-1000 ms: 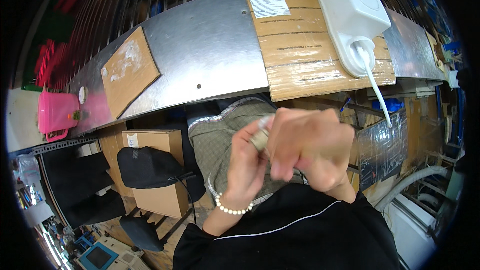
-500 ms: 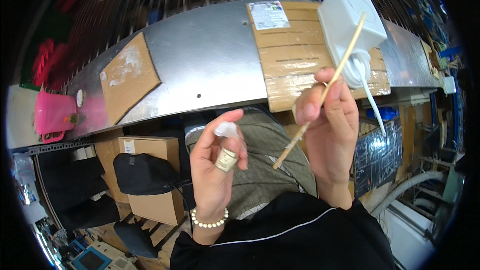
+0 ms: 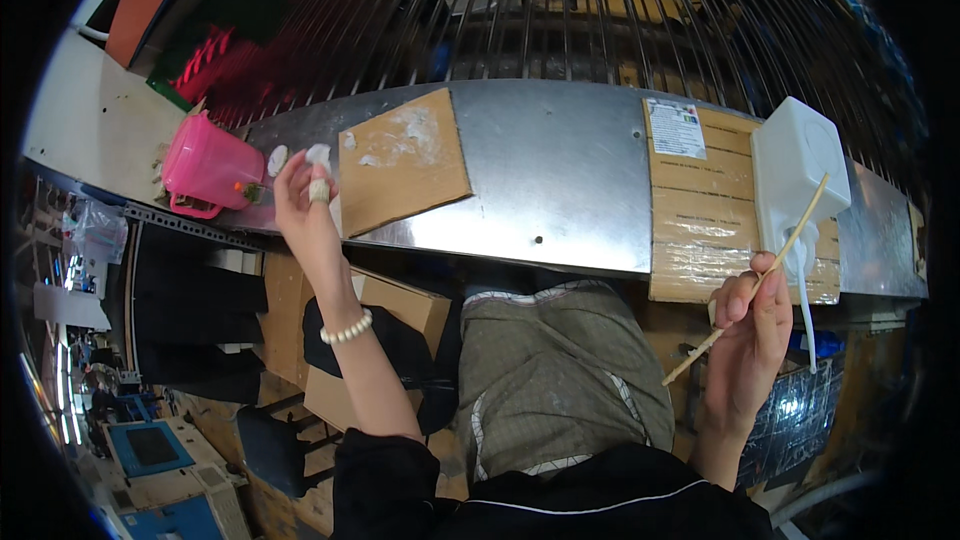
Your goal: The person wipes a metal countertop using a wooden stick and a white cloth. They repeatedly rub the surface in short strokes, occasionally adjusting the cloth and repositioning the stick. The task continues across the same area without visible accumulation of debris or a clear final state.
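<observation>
My left hand (image 3: pixel 308 202) reaches over the left part of the metal bench, close to the pink lidded container. Its fingers pinch a small crumpled white piece (image 3: pixel 318 154), whose material I cannot make out. Beige tape (image 3: pixel 319 190) wraps one finger, and a beaded bracelet circles the wrist. My right hand (image 3: pixel 748 325) grips a thin wooden stick (image 3: pixel 795 237) on a slant in front of the bench's right part. Behind that stick a white plastic jug (image 3: pixel 800 155) with a white pump spout lies on flat cardboard (image 3: pixel 700 205).
A smeared cardboard sheet (image 3: pixel 408 165) lies on the metal bench (image 3: pixel 555 165). Left of it are a white oval object (image 3: pixel 278 160) and the pink container (image 3: pixel 212 162). Metal rods (image 3: pixel 560 20) run behind the bench. A chair (image 3: pixel 280 445) and cardboard box (image 3: pixel 335 400) stand below left.
My left hand has moved left, carrying the white piece from above my lap to beside the pink container. My right hand still holds the stick. The view has shifted left.
</observation>
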### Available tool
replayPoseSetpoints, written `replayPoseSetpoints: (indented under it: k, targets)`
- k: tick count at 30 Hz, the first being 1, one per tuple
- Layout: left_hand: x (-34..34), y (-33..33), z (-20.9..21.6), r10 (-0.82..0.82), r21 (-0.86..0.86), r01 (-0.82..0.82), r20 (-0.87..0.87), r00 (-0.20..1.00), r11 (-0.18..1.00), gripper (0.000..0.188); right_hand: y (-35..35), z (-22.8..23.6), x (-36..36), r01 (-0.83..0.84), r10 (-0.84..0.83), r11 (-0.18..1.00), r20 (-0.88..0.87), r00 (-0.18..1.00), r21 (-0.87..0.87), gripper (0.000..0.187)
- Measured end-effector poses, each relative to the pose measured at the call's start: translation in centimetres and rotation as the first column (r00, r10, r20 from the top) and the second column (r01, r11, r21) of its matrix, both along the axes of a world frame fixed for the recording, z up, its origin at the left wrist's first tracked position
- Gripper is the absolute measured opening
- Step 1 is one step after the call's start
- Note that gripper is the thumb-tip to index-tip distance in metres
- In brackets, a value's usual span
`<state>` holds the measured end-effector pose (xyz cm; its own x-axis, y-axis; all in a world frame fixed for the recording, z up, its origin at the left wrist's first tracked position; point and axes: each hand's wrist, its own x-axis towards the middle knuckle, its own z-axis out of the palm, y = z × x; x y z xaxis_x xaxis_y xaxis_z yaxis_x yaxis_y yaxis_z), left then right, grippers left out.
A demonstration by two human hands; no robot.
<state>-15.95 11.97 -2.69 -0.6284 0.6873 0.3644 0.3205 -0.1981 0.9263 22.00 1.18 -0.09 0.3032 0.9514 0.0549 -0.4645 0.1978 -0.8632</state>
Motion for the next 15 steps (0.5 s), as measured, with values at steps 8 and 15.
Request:
replayPoseSetpoints:
  k: [8, 15]
  targets:
    - [-5.5, 6.6, -5.1, 0.048, -0.365, -0.21, -0.407, 0.912, 0.907, 0.028, 0.0, 0.2, -0.8, -0.022, 0.024, 0.998, 0.043, 0.999, -0.052, 0.026]
    - [-3.9, 6.3, -5.3, -0.011, -0.21, -0.153, -0.623, 0.782, 0.965, 0.025, 0.5, 0.0, -1.4, -0.081, 0.084, 0.995, 0.048, 0.995, -0.054, 0.027]
